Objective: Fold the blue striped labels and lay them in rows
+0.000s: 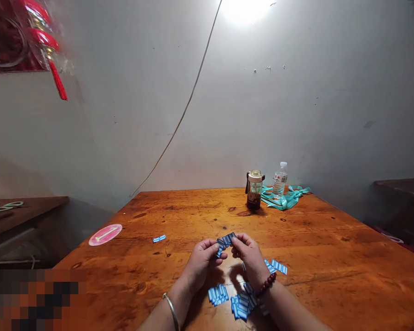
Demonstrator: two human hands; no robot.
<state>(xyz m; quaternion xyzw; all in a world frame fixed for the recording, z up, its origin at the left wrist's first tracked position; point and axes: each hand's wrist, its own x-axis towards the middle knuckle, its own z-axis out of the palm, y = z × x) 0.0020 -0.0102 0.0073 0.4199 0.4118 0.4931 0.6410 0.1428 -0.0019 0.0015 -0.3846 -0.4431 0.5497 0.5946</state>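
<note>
Above the near part of the wooden table, my left hand (207, 255) and my right hand (248, 253) are close together. Each is closed, thumb against fingers, on small blue-and-white striped cards (228, 238). One card (220, 250) hangs down by my left fingertips. Whether the held pieces are joined or just overlap, I cannot tell. Below my left hand lies a fanned group of similar cards (218, 294). A larger overlapping pile (242, 305) lies below my right wrist, partly hidden by the forearm. More cards (279, 266) lie right of my right hand.
Further left on the table (193, 209) are a small striped piece (159, 239) and a pink round sticker (105, 235). Toward the back right stand a tumbler with dark contents (254, 191) and a water bottle (280, 180), beside turquoise ribbon (287, 200). A wall rises behind.
</note>
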